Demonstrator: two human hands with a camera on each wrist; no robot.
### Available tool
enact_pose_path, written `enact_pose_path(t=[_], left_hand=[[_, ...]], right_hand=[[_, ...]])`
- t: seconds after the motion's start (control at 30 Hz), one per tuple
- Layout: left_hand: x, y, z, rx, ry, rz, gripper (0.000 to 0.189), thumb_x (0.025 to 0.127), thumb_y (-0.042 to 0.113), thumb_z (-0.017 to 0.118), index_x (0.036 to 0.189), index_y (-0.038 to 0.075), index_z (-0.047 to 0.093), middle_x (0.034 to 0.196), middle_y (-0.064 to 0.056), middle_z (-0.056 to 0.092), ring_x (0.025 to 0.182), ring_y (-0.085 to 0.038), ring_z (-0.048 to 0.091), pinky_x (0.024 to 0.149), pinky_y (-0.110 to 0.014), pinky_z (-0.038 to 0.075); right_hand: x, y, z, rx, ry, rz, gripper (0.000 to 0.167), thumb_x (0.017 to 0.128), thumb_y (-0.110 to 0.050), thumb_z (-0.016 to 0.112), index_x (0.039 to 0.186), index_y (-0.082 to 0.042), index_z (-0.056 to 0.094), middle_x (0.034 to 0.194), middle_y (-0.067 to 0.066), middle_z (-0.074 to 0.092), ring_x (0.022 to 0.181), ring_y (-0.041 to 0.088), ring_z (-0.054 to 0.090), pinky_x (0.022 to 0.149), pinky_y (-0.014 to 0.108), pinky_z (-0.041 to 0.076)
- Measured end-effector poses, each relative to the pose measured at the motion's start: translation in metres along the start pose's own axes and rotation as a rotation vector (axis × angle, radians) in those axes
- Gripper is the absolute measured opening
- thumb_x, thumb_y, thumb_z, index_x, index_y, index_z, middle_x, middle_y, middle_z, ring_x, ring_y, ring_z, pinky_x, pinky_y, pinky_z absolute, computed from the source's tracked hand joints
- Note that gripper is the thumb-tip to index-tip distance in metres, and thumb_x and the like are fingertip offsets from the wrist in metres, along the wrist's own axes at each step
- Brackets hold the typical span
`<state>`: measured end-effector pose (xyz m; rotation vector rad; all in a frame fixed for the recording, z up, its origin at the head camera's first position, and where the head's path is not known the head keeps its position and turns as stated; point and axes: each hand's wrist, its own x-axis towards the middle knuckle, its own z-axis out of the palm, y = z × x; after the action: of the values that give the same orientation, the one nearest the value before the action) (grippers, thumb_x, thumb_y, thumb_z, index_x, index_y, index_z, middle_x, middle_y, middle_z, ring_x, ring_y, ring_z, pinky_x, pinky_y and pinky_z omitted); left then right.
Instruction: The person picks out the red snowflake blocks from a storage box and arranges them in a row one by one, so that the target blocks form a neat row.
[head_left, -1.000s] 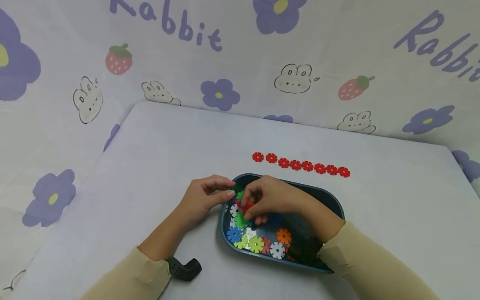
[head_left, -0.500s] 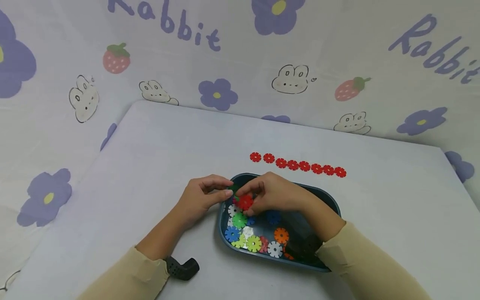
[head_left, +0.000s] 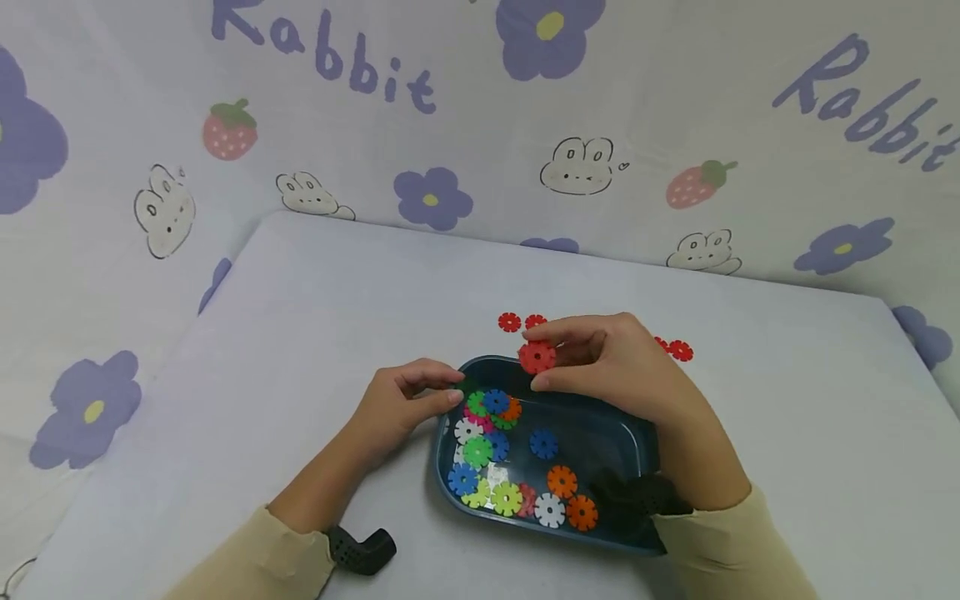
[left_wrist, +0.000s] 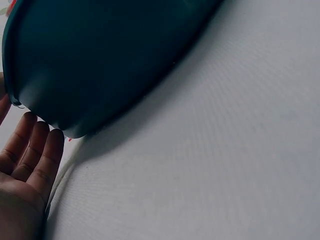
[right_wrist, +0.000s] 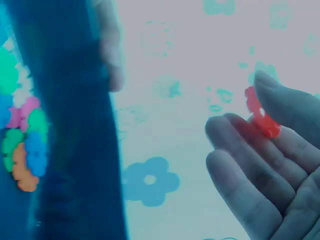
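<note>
My right hand (head_left: 622, 367) pinches a red notched plastic disc (head_left: 537, 357) between thumb and fingers, raised over the far rim of the dark blue-green tray (head_left: 637, 546). In the right wrist view the red disc (right_wrist: 262, 115) appears nearly edge-on against the fingers. At the tray's left corner my left hand (head_left: 408, 400) holds the rim with thumb and fingertips. The left wrist view shows its fingers (left_wrist: 47, 157) against the tray's outer wall (left_wrist: 100, 65). Inside the tray lie several notched discs, among them blue (head_left: 543, 444), orange (head_left: 562, 481), white (head_left: 550, 510) and green (head_left: 477, 452).
Behind the tray, a row of red discs (head_left: 509, 322) lies on the white tabletop (head_left: 360, 292); my right hand hides its middle. A black device (head_left: 363, 552) sits at my left cuff. A patterned cloth (head_left: 480, 125) hangs behind the table.
My right hand has risen out of the tray with the red disc and moved right and away, over the far rim. The left hand stays at the corner.
</note>
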<state>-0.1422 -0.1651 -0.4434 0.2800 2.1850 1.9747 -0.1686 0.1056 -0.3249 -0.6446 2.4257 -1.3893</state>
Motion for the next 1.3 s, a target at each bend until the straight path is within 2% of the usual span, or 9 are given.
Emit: enact_pose_path(t=[0.23, 0.4, 0.5, 0.6, 0.7, 0.8, 0.87, 1.03, 1.3], left_hand=[[-0.001, -0.001, 0.003, 0.023, 0.005, 0.002, 0.027, 0.089, 0.024, 0.074, 0.111, 0.009, 0.073, 0.115, -0.007, 0.07, 0.114, -0.02, 0.059, 0.101, -0.041, 0.047], [-0.001, -0.001, 0.002, 0.021, 0.006, 0.017, 0.027, 0.088, 0.022, 0.074, 0.111, 0.008, 0.073, 0.114, -0.007, 0.069, 0.114, -0.019, 0.059, 0.105, -0.043, 0.044], [-0.001, -0.003, 0.001, 0.022, 0.007, 0.018, 0.027, 0.088, 0.022, 0.074, 0.111, 0.008, 0.073, 0.114, -0.007, 0.069, 0.113, -0.018, 0.059, 0.106, -0.043, 0.043], [-0.001, -0.004, 0.0, 0.034, 0.006, 0.014, 0.026, 0.088, 0.023, 0.074, 0.111, 0.009, 0.073, 0.113, -0.006, 0.07, 0.112, -0.018, 0.059, 0.105, -0.041, 0.045], [-0.001, -0.004, 0.0, 0.034, 0.0, 0.016, 0.026, 0.089, 0.022, 0.074, 0.111, 0.008, 0.073, 0.113, -0.007, 0.07, 0.112, -0.019, 0.059, 0.105, -0.043, 0.045], [-0.001, -0.002, 0.002, 0.044, -0.011, 0.02, 0.027, 0.089, 0.022, 0.074, 0.112, 0.008, 0.073, 0.112, -0.008, 0.07, 0.111, -0.02, 0.059, 0.106, -0.045, 0.043], [-0.002, -0.001, 0.001, 0.049, -0.012, 0.021, 0.027, 0.089, 0.022, 0.073, 0.112, 0.008, 0.072, 0.111, -0.008, 0.07, 0.111, -0.02, 0.06, 0.107, -0.046, 0.042], [-0.002, 0.001, 0.001, 0.048, -0.009, 0.018, 0.027, 0.089, 0.022, 0.073, 0.112, 0.007, 0.072, 0.111, -0.009, 0.07, 0.112, -0.02, 0.059, 0.107, -0.046, 0.042], [-0.002, -0.001, 0.002, 0.035, -0.012, 0.005, 0.028, 0.089, 0.022, 0.073, 0.113, 0.007, 0.072, 0.109, -0.009, 0.07, 0.111, -0.02, 0.059, 0.103, -0.04, 0.046]], right_hand=[[-0.016, -0.003, -0.029, -0.014, 0.12, -0.104, 0.039, 0.083, -0.011, 0.079, 0.12, -0.009, 0.069, 0.104, 0.003, 0.074, 0.091, 0.014, 0.072, 0.077, 0.026, 0.058], [-0.025, 0.022, -0.067, -0.019, 0.281, -0.093, 0.039, 0.084, -0.005, 0.076, 0.122, -0.005, 0.068, 0.105, -0.005, 0.074, 0.091, 0.011, 0.072, 0.075, 0.021, 0.057], [-0.028, 0.054, -0.091, 0.024, 0.377, 0.018, 0.041, 0.087, -0.009, 0.074, 0.126, -0.003, 0.064, 0.103, -0.012, 0.074, 0.094, 0.008, 0.07, 0.077, 0.016, 0.055], [-0.033, 0.093, -0.111, -0.009, 0.438, 0.219, 0.051, 0.089, -0.028, 0.073, 0.134, -0.007, 0.059, 0.109, -0.014, 0.071, 0.105, 0.008, 0.064, 0.092, 0.021, 0.051], [-0.039, 0.128, -0.123, -0.104, 0.438, 0.434, 0.065, 0.087, -0.049, 0.07, 0.141, -0.015, 0.054, 0.123, -0.003, 0.067, 0.122, 0.018, 0.054, 0.103, 0.04, 0.046], [-0.046, 0.155, -0.129, -0.156, 0.414, 0.538, 0.07, 0.087, -0.053, 0.067, 0.144, -0.015, 0.05, 0.136, 0.015, 0.057, 0.13, 0.033, 0.044, 0.103, 0.057, 0.04], [-0.047, 0.166, -0.131, -0.198, 0.399, 0.565, 0.07, 0.088, -0.052, 0.067, 0.143, -0.013, 0.051, 0.136, 0.019, 0.056, 0.128, 0.037, 0.044, 0.098, 0.056, 0.043], [-0.05, 0.18, -0.131, -0.285, 0.366, 0.603, 0.07, 0.086, -0.05, 0.07, 0.141, -0.009, 0.053, 0.128, 0.02, 0.056, 0.113, 0.034, 0.046, 0.083, 0.04, 0.046], [-0.052, 0.192, -0.127, -0.319, 0.306, 0.617, 0.068, 0.085, -0.048, 0.073, 0.137, -0.007, 0.055, 0.125, 0.021, 0.055, 0.112, 0.036, 0.047, 0.083, 0.039, 0.047]])
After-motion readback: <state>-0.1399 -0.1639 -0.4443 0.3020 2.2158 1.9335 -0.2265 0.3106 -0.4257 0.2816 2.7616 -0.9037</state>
